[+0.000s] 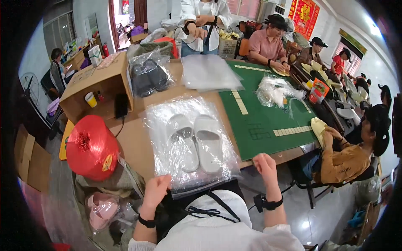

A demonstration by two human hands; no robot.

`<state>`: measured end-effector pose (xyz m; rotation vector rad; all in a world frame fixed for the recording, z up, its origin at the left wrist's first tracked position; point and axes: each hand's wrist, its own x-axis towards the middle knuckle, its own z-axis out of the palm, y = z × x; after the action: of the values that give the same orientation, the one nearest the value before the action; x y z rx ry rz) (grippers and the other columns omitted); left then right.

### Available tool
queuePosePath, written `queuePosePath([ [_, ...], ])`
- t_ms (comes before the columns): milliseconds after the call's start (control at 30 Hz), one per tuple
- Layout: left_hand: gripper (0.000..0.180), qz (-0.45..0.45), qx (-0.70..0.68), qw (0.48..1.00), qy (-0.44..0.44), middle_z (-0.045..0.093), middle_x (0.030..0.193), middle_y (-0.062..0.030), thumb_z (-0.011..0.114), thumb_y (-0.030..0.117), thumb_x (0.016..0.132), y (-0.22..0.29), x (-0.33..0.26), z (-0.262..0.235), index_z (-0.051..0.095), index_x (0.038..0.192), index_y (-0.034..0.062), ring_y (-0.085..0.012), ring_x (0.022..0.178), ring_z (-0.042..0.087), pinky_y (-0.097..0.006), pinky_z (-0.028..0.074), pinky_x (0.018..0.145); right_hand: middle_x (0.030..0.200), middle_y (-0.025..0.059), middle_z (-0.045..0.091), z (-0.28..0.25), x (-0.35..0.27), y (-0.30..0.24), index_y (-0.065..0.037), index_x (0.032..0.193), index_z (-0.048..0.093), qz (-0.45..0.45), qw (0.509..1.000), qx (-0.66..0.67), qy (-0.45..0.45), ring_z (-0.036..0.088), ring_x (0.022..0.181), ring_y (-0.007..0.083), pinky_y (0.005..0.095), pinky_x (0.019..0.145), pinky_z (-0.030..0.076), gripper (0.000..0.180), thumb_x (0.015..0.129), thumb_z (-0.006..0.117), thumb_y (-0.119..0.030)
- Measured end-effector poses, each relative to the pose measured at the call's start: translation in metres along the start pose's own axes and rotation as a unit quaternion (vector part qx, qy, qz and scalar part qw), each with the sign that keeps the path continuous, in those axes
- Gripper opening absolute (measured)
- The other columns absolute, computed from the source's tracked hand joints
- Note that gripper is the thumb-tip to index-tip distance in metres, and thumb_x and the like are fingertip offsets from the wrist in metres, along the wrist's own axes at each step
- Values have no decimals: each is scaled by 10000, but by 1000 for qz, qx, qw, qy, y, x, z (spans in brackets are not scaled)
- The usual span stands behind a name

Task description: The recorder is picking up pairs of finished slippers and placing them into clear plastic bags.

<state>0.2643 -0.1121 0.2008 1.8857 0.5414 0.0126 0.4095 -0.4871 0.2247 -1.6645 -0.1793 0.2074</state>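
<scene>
A pair of light grey slide sandals (208,146) lies side by side in a clear plastic bag (163,144), flat on the table in front of me. The bag's lower edge reaches the table's near edge. My left hand (156,191) is closed beside the bag's lower left corner; whether its fingers pinch the plastic I cannot make out. Apart from the bag, my right hand (265,165) is closed near the table's front edge, to the right, and nothing shows in it. Farther back lies a dark pair of slides (147,77) in another clear bag.
A stack of clear bags (207,72) lies near a green cutting mat (259,121). Left stand an open cardboard box (94,85), a red roll of twine (93,147) and a sack (86,184) holding pink slides (102,210). A co-worker (347,161) on the right handles a yellow slipper (318,129).
</scene>
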Motion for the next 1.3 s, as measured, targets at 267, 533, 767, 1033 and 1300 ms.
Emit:
queuePosePath([
  [267,194,26,-112,993,-30,679,715,-25,704,172,895,-10,3,8,723,901,-20,-55,505,509,-219,415,468,810,3,671,34,33,28,33,976,704,52,984,-141,-93,575,752,65,241,667,462,281,918,696,-242],
  [533,149,22,-162,987,-8,664,706,-7,656,102,911,-2,1,-13,730,942,-23,-58,473,525,-206,383,426,818,23,695,22,35,3,20,939,724,46,998,-6,-30,602,730,77,224,655,471,157,890,710,-128],
  [767,158,168,-205,962,62,736,878,-116,569,38,932,31,-2,-7,691,946,-61,-145,688,683,-260,535,603,878,35,689,33,48,-6,-8,989,674,-30,988,153,9,641,792,89,227,696,509,136,963,644,-138],
  [1033,215,106,-209,971,48,714,839,-113,591,59,961,39,-9,-21,639,1144,-43,-157,709,694,-255,554,632,759,-7,607,43,42,-28,-17,961,625,-57,993,97,26,558,631,57,196,579,442,116,986,606,-128],
  [1300,382,-16,-271,957,-102,652,720,-41,646,106,926,44,-29,-26,587,1283,-19,-92,540,576,-211,451,507,739,-11,598,42,33,-28,-41,964,611,-21,992,121,14,537,557,52,203,496,416,165,1007,581,-197],
])
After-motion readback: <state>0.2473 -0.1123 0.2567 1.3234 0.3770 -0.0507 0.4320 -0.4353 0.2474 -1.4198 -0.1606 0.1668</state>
